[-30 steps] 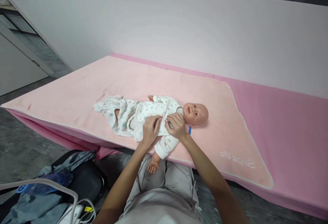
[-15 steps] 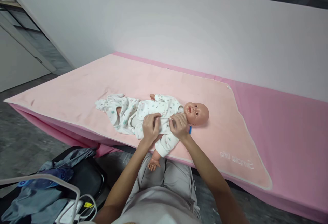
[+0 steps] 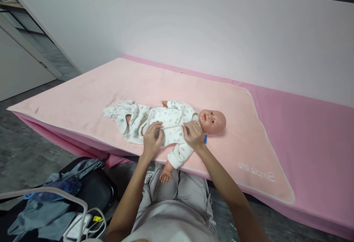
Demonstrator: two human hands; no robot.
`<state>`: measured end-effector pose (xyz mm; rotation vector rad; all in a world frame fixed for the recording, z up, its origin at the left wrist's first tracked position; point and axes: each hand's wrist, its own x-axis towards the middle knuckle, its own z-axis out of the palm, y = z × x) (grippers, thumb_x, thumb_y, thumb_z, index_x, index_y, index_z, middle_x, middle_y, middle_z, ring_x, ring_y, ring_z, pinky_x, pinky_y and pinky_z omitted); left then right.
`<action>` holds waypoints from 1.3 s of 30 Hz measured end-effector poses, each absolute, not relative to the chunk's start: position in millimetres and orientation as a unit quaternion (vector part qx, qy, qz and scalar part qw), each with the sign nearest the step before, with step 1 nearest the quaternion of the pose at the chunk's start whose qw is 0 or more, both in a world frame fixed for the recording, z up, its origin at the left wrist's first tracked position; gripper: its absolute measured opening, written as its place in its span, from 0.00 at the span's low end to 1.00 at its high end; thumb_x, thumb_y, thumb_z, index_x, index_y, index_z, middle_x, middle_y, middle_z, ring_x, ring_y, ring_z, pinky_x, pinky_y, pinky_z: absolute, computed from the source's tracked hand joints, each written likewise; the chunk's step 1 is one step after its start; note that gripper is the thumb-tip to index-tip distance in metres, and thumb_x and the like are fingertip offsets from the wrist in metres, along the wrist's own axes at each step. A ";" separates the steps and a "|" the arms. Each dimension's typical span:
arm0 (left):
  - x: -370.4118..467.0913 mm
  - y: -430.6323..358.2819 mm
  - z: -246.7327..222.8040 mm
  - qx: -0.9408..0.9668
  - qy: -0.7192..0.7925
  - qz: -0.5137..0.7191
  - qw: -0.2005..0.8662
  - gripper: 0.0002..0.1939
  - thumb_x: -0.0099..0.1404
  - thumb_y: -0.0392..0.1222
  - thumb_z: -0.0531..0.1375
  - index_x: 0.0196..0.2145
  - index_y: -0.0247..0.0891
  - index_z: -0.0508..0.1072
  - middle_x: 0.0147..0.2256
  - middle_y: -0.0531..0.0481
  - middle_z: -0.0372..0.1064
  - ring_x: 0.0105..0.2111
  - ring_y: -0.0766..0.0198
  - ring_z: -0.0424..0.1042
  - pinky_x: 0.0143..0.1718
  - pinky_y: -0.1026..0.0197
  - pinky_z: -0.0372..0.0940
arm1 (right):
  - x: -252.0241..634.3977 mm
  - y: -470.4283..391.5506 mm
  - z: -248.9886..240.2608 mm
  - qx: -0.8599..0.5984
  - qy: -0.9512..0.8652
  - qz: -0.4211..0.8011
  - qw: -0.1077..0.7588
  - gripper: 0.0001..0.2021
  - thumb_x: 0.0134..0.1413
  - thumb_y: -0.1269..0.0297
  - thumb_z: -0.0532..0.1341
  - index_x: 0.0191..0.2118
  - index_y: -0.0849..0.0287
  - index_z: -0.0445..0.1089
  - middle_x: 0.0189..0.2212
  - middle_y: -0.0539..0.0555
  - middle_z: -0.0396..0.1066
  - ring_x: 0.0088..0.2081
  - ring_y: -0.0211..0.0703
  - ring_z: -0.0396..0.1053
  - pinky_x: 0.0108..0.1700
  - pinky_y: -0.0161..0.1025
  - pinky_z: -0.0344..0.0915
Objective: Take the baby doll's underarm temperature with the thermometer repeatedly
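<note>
A baby doll (image 3: 215,122) lies on its back on the pale pink mat (image 3: 249,146), its head to the right. It wears a white patterned top (image 3: 171,116), with matching patterned cloth (image 3: 121,118) about its legs. Over the doll's belly, my left hand (image 3: 152,135) is closed on the top's front edge. Near the doll's chest and neck, my right hand (image 3: 194,133) pinches the same edge, which runs as a straight white line between both hands. The doll's near arm (image 3: 166,172) hangs over the mat's front edge.
A darker pink cloth (image 3: 312,138) lies under the mat, against a white wall (image 3: 215,31). At lower left, a black chair (image 3: 96,188) holds grey clothing (image 3: 44,216), a blue bottle and a white device with cables. My legs are close to the table's front edge.
My left hand has moved left along the doll's belly, away from my right hand, and a longer stretch of the white edge shows between them. My right hand has hardly moved.
</note>
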<state>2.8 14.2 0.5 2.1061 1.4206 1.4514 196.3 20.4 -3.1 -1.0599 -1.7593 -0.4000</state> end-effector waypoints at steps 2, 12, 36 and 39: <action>2.2 14.9 -0.2 0.717 0.478 0.494 0.119 0.05 0.63 0.37 0.52 0.35 0.39 0.67 0.41 0.46 0.70 0.48 0.58 0.66 0.51 0.52 0.60 | 196.2 20.7 -3.8 -0.440 -0.725 -0.170 0.502 0.06 0.57 0.70 0.54 0.32 0.58 0.68 0.26 0.54 0.71 0.31 0.42 0.68 0.38 0.41 0.62; 2.3 16.8 -5.7 0.711 0.514 0.471 0.096 0.08 0.66 0.41 0.49 0.38 0.38 0.66 0.36 0.46 0.67 0.39 0.58 0.66 0.41 0.56 0.61 | 196.8 21.1 -3.8 -0.433 -0.726 -0.174 0.505 0.04 0.56 0.71 0.56 0.32 0.59 0.67 0.25 0.53 0.71 0.30 0.41 0.67 0.37 0.40 0.62; -2.0 17.2 -5.1 0.722 0.497 0.473 0.095 0.13 0.66 0.44 0.51 0.40 0.39 0.73 0.41 0.45 0.72 0.46 0.57 0.69 0.48 0.53 0.63 | 196.1 20.1 -1.2 -0.444 -0.738 -0.159 0.483 0.07 0.57 0.69 0.54 0.31 0.58 0.68 0.22 0.53 0.70 0.29 0.41 0.67 0.37 0.40 0.61; -1.6 18.1 -3.2 0.711 0.507 0.477 0.096 0.12 0.66 0.45 0.52 0.37 0.39 0.73 0.39 0.46 0.74 0.44 0.57 0.70 0.46 0.54 0.64 | 196.8 19.9 -3.5 -0.448 -0.741 -0.152 0.476 0.07 0.57 0.69 0.54 0.31 0.59 0.68 0.23 0.53 0.69 0.30 0.41 0.67 0.37 0.40 0.60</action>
